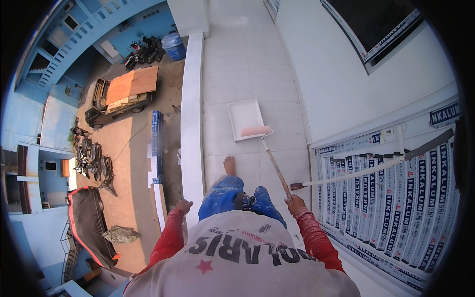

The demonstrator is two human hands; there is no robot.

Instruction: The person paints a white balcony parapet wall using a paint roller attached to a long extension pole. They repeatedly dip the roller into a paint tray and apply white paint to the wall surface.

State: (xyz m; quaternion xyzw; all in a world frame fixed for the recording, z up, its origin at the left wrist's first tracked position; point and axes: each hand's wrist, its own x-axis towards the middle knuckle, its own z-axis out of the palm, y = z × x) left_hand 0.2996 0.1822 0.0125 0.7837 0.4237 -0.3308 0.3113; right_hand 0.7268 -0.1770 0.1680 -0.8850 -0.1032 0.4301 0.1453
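Note:
My right hand point(295, 204) is closed around the long handle of a paint roller point(277, 171). The pale pink roller sleeve point(255, 130) rests at the near edge of a shallow white paint tray point(241, 107), which lies on the tiled floor ahead of my feet. My left hand point(184, 206) is curled closed near the low white wall on the left; whether anything is inside its fingers is hidden. Both red sleeves are specked with white.
The white-topped wall point(193, 119) borders the walkway point(227, 79) on the left. Below it are a loaded truck point(118, 94), motorcycles point(91, 157) and a covered vehicle point(89, 222). On the right, a long pale pole point(354, 174) crosses before a film-wrapped slatted panel point(386, 203).

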